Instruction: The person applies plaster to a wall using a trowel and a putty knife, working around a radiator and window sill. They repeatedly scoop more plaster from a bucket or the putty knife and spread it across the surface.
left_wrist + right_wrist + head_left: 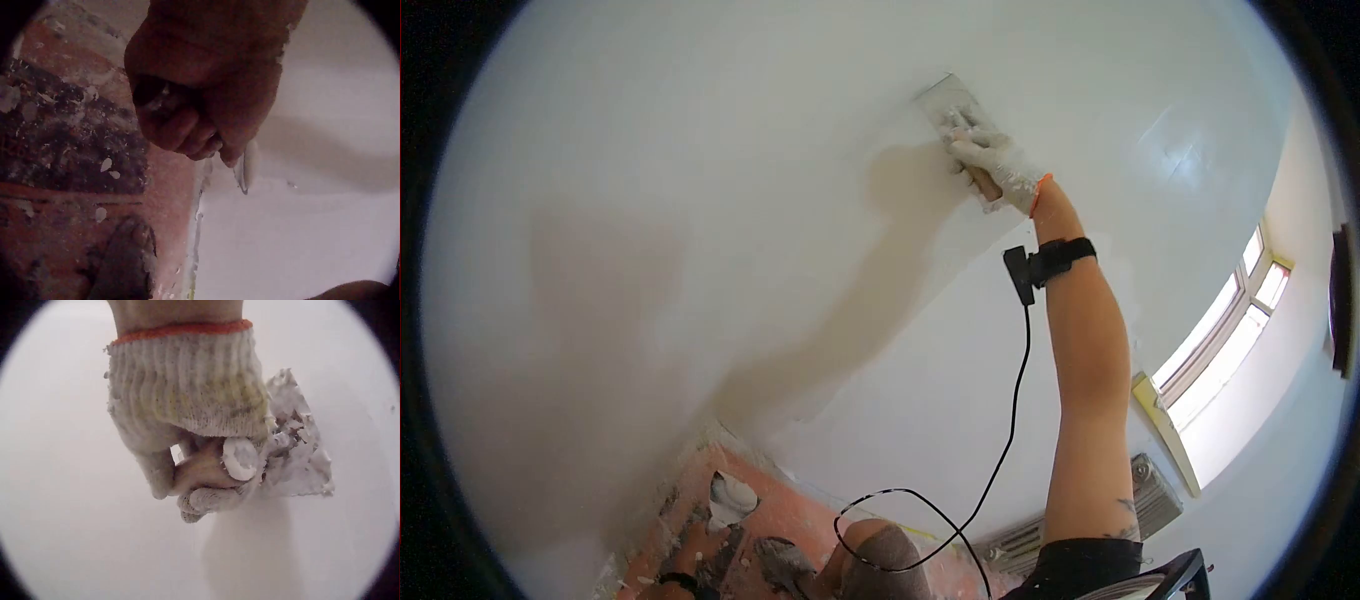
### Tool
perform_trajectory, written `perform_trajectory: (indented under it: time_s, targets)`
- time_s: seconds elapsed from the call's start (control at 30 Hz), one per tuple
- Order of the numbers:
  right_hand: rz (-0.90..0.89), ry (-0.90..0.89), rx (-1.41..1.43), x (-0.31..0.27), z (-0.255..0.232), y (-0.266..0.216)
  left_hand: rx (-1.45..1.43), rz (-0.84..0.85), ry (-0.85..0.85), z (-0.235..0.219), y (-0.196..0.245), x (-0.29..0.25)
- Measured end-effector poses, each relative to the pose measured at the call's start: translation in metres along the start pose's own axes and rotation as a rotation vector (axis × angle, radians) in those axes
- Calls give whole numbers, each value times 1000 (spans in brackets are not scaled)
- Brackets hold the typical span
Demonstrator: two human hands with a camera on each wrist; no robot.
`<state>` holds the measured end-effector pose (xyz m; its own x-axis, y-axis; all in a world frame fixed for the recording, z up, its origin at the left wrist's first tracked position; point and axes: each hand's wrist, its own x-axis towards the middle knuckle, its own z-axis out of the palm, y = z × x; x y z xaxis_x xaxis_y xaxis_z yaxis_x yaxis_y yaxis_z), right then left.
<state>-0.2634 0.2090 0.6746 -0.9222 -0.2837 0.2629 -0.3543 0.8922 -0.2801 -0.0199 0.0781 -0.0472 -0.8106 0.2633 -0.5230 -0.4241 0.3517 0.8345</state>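
White wall (700, 200), glove (187, 394) off-white knit with an orange cuff, trowel (294, 456) caked in white plaster; floor (800, 520) at 6 o'clock is reddish-pink with white splatter.

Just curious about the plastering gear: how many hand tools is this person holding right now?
2. A plaster-caked trowel is gripped by the gloved right hand against the white wall. A second small blade is gripped low in the bare left hand. Others may lie unseen.

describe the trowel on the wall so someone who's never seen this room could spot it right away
Start at the big white wall and follow the raised arm up to the right hand in its white knit glove with an orange cuff. The trowel is the flat grey blade this hand presses to the wall, caked with white plaster, the only tool up there.
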Motion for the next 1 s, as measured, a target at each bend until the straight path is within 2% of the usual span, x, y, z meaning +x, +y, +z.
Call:
perform_trajectory:
  time_s: [0.07,0.1,0.17,0.23,0.27,0.3,0.37,0.4,0.47,0.5,0.57,0.6,0.67,0.7,0.73,0.77,0.8,0.87,0.9,0.97,1.0]
  targets:
    - [40,4,-27,7,-21,2,-103,-179,-123,-3,18,-11]
    - [83,10,-53,9,-33,4,-100,-177,-119,8,9,0]
    - [33,42,-28,6,-33,14,-118,-59,-34,46,-41,39]
    - [62,104,1,10,-39,18,-111,-88,-74,38,-22,24]
    - [12,116,-50,9,-41,18,-100,-117,-115,36,-13,19]
    - [14,117,-55,9,-43,16,-100,-114,-120,44,-19,25]
    - [52,284,-379,7,-53,7,-264,84,-40,54,-29,37]
    - [57,287,-386,6,-57,8,-263,89,-47,52,-26,39]
    - [-34,546,132,-1,-73,17,-79,184,16,39,-10,31]
    - [-36,549,121,-7,-89,20,-83,193,10,36,-5,32]
    - [-1,476,136,-23,-122,32,-155,31,-116,24,2,38]
    - [9,473,120,-35,-128,24,-158,33,-136,31,0,44]
    - [145,442,112,-61,-125,-1,-117,38,-122,22,-23,61]
    - [155,447,110,-63,-119,-2,-109,38,-130,0,-9,43]
    - [196,458,73,-64,-112,-1,-108,-50,-157,-41,33,1]
    - [235,468,38,-64,-103,1,-107,-140,-181,-67,51,-20]
    - [231,471,37,-69,-107,8,-108,-135,-179,-54,45,-14]
    - [230,393,16,-66,-101,28,-223,54,-124,-37,14,6]
    - [233,384,23,-65,-103,36,-223,43,-122,-25,10,12]
    - [210,308,-50,-62,-101,34,55,134,34,-21,5,9]
    - [243,276,-62,-65,-88,11,59,118,26,-29,16,-1]
